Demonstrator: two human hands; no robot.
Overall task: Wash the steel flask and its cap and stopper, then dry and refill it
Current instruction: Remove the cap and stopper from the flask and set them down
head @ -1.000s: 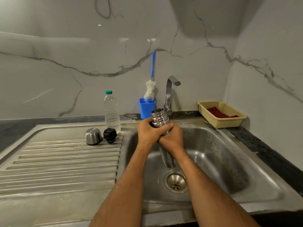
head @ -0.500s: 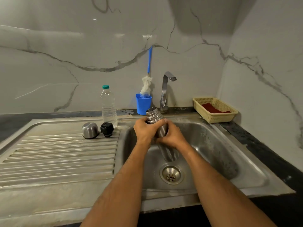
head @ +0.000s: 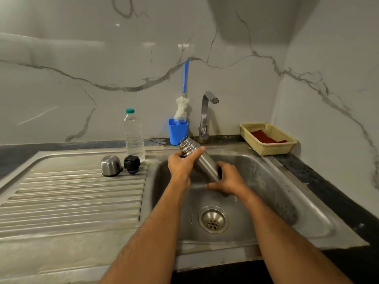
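Observation:
The open steel flask tilts over the sink basin, its threaded mouth up and to the left. My left hand grips it just below the neck. My right hand wraps the lower body, hiding the base. The steel cap stands mouth down on the drainboard, and the black stopper sits right beside it. No water runs from the tap.
A clear water bottle stands behind the stopper. A blue cup holds a bottle brush left of the tap. A yellow basket with a red cloth sits at the back right. The drain lies below my hands.
My right hand has slid down the flask from near the neck to its lower body. The flask now leans more, with its mouth further left.

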